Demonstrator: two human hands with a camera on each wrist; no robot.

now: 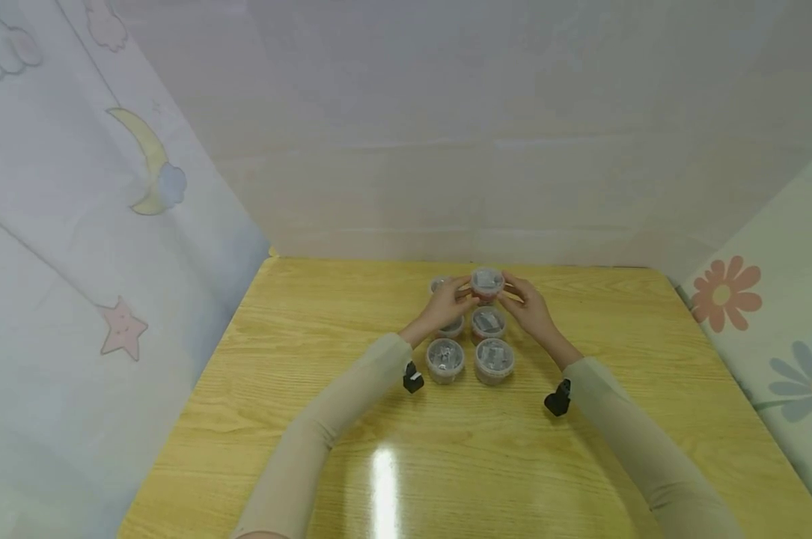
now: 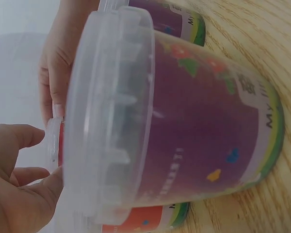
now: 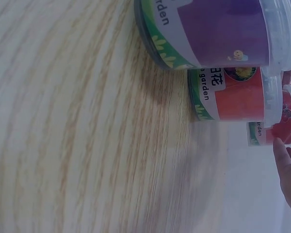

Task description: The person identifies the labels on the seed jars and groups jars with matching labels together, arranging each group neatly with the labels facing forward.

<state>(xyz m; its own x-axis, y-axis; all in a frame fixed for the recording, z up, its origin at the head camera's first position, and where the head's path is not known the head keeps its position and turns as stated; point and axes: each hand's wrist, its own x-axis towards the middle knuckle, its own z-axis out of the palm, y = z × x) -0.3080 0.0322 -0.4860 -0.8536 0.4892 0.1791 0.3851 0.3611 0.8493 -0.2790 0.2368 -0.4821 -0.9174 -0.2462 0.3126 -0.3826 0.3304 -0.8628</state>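
Between both hands, at the far end of the tub group, is a red-labelled plastic tub point(image 1: 487, 281) with a clear lid. My left hand point(image 1: 448, 305) holds its left side, and the fingers of my right hand point(image 1: 530, 308) grip the right side. Directly beneath it, another tub point(image 3: 256, 133) shows partly; whether the two touch, I cannot tell. Nearer tubs stand upright in two columns, among them a purple-labelled tub point(image 2: 199, 116) close to the left wrist and a red-labelled tub point(image 3: 240, 97) by the right. My left forearm and hand partly cover the left column.
The tubs stand on a yellow wood-grain table point(image 1: 244, 419). A pale wall sheet point(image 1: 446, 150) rises behind its far edge, with printed sheets on both sides. Small black wrist cameras point(image 1: 413, 378) hang under the sleeves.
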